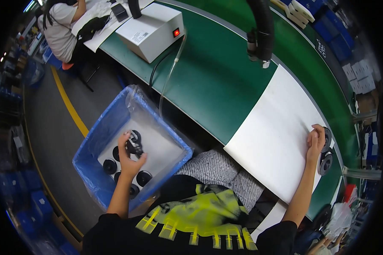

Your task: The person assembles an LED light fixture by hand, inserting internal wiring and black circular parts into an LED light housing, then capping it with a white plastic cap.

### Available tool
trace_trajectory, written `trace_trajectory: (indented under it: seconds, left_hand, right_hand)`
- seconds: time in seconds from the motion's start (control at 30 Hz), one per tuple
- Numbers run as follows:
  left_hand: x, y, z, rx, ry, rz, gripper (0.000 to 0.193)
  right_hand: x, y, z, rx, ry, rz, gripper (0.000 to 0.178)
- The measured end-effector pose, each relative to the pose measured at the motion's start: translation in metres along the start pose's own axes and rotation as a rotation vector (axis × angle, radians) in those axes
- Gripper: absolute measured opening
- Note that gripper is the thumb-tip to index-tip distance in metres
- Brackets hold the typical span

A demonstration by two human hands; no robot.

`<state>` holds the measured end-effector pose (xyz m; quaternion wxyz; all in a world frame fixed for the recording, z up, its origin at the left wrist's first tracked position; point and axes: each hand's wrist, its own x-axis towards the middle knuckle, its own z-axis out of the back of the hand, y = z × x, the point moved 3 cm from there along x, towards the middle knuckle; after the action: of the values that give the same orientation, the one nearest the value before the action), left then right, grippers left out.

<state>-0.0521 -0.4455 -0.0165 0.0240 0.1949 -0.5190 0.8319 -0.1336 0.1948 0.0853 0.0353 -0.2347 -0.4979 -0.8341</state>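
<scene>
Green table [208, 85] carries a white sheet [268, 131]. Blue bin [104, 127] stands beside it. Right hand [314, 145]: fingers curled at sheet edge; grip cannot be told. Left hand [130, 160]: grip closed on dark wheel-like part [135, 146], inside bin. Black discs [144, 178]: several in bin; two ridged rings [326, 164] near right hand.

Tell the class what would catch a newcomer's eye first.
A big blue bin at lower left does, with black discs inside, near the left hand. Then comes the bright white sheet, right, on the green table. A red switch glows on the white box, upper left.
</scene>
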Motion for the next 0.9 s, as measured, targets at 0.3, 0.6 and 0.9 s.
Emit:
trace_trajectory:
  seconds: [0.3, 0.6, 0.9]
  left_hand:
    - [0.173, -0.194, -0.129, 0.609, 0.403, -0.472, 0.069]
    - [0.168, -0.183, -0.127, 0.447, 0.272, -0.574, 0.06]
    - [-0.067, 0.177, 0.009, 0.738, -0.147, 0.623, 0.078]
  right_hand:
    - [-0.007, -0.003, 0.004, -0.048, 0.095, -0.059, 0.018]
    - [-0.01, -0.001, 0.005, -0.035, 0.067, -0.093, 0.018]
    - [-0.002, -0.017, 0.019, -0.043, 0.05, -0.074, 0.029]
